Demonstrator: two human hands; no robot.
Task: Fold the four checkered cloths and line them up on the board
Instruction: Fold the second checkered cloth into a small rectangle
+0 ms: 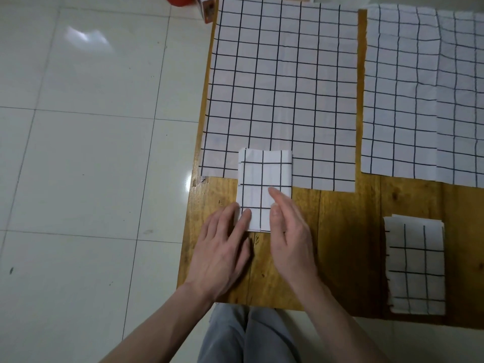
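A small folded checkered cloth [264,179] lies near the wooden board's [340,244] front left, its far end overlapping a large flat checkered cloth [282,87]. My left hand [222,247] rests flat with its fingertips on the folded cloth's near left corner. My right hand [288,231] lies open on its near right side, fingers apart. A second folded cloth [416,265] sits at the board's front right. Another spread cloth [419,95] covers the far right.
The board lies on a pale tiled floor [91,166] that spreads out to the left. A red object [179,0] and a small box [207,11] sit beyond the board's far left corner. My knees in grey trousers [248,336] are below the front edge.
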